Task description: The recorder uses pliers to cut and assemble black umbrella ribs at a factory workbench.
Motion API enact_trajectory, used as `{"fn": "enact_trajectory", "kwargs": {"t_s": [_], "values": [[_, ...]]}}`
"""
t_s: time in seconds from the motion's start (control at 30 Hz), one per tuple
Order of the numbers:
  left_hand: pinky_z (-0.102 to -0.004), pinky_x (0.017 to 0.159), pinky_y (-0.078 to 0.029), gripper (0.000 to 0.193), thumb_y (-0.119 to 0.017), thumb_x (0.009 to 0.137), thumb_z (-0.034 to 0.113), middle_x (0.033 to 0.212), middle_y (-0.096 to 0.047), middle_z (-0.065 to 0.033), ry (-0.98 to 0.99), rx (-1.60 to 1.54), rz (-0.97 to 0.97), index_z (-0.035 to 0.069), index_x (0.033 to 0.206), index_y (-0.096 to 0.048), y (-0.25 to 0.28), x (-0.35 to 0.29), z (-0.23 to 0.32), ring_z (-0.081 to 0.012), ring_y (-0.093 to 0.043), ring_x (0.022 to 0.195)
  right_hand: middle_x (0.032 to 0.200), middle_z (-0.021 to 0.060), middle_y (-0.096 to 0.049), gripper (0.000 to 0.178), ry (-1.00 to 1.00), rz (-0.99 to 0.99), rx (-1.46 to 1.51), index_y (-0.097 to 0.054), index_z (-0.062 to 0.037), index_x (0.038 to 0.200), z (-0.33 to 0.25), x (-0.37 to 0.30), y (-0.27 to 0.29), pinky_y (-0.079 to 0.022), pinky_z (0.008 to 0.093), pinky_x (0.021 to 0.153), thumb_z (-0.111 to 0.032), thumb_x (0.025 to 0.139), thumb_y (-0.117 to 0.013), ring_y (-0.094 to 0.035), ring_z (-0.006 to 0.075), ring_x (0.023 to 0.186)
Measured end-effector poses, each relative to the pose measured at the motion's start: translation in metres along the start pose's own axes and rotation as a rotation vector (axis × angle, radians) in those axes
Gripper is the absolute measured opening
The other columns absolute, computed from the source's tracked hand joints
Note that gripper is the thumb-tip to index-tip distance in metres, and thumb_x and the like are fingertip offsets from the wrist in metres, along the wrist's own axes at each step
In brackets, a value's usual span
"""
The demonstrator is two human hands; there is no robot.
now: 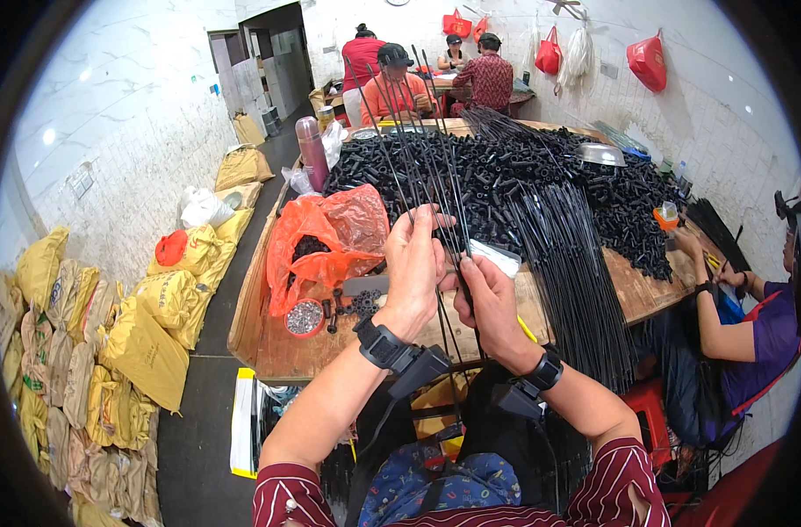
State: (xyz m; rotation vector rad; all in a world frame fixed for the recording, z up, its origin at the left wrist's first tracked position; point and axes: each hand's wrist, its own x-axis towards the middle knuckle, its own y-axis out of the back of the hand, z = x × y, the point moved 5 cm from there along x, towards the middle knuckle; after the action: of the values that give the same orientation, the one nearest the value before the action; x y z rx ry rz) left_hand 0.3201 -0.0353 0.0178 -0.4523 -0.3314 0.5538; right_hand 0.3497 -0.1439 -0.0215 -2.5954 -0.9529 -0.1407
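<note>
One left hand (413, 266) and one right hand (491, 303) are pinching long black rods (463, 235) mid-frame — I'm guessing for steadiness.

Table (264, 349): scuffed wood. Rods (580, 281) on table's right: smooth, faintly glossy. Bag (358, 220) on table's left: thin, crinkled, glossy plastic. Bowl (600, 155) toward table's far side: shiny metal.

I watch through the left head-worn fisheye, set above the wearer's lap (444, 485) and facing forward and down. The hands (415, 268) sit close to it, mid-view; the worktop (264, 344) spreads away beyond them to a far wall (514, 16), edges bending toward the dark rim.
</note>
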Motion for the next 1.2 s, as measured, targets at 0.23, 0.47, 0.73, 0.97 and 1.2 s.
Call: {"fn": "enact_trajectory", "kwargs": {"t_s": [0.23, 0.47, 0.73, 0.97, 1.2], "values": [[-0.0169, 0.042, -0.033, 0.024, -0.068, 0.085, 0.012, 0.087, -0.058, -0.0006, -0.044, -0.026, 0.082, 0.004, 0.103, -0.053, -0.004, 0.001, -0.003, -0.0015, -0.046, 0.056, 0.066, 0.0002, -0.057, 0.022, -0.022, 0.039, -0.008, -0.055, -0.0058, 0.092, -0.003, -0.003, -0.006, -0.024, 0.0177, 0.036, -0.023, 0.1, -0.043, -0.037, 0.0019, 0.042], [-0.0169, 0.043, -0.032, 0.022, -0.068, 0.084, 0.008, 0.079, -0.054, 0.0038, -0.048, -0.005, 0.115, 0.005, 0.101, -0.053, -0.004, -0.001, 0.0, -0.0008, -0.044, 0.056, 0.053, -0.0042, -0.044, 0.026, -0.034, 0.023, -0.063, -0.055, -0.007, 0.088, -0.003, -0.006, -0.003, -0.022, 0.0181, 0.038, -0.026, 0.1, -0.042, -0.035, 0.0025, 0.042], [-0.0203, 0.038, -0.034, 0.017, -0.066, 0.086, 0.011, 0.077, -0.056, 0.0021, -0.013, 0.111, 0.061, 0.004, 0.097, -0.056, -0.001, -0.001, -0.001, -0.0026, -0.045, 0.051, 0.055, -0.0039, -0.046, 0.024, -0.034, 0.001, -0.049, -0.055, -0.0064, 0.089, -0.001, -0.007, -0.005, -0.026, 0.0175, 0.039, -0.024, 0.1, -0.042, -0.037, 0.0025, 0.043], [-0.0212, 0.034, -0.022, 0.01, -0.066, 0.086, 0.013, 0.062, -0.051, 0.0057, 0.139, 0.125, -0.026, 0.004, 0.09, -0.062, 0.013, -0.002, 0.007, -0.002, -0.033, 0.037, 0.075, 0.0018, -0.061, 0.029, -0.008, -0.172, -0.369, -0.06, -0.0002, 0.091, -0.006, -0.001, 0.0, -0.044, 0.0225, 0.051, -0.024, 0.099, -0.045, -0.054, 0.0069, 0.059], [-0.0214, 0.057, -0.045, 0.018, -0.066, 0.086, 0.016, 0.092, -0.068, -0.0025, 0.257, 0.104, -0.243, 0.006, 0.101, -0.063, 0.009, -0.01, 0.025, -0.0063, -0.055, 0.063, 0.102, 0.0124, -0.064, 0.04, 0.415, -0.208, -0.825, -0.049, 0.0004, 0.124, -0.046, 0.042, 0.019, -0.05, 0.0315, 0.078, -0.013, 0.088, -0.062, -0.062, 0.0174, 0.091]]}}
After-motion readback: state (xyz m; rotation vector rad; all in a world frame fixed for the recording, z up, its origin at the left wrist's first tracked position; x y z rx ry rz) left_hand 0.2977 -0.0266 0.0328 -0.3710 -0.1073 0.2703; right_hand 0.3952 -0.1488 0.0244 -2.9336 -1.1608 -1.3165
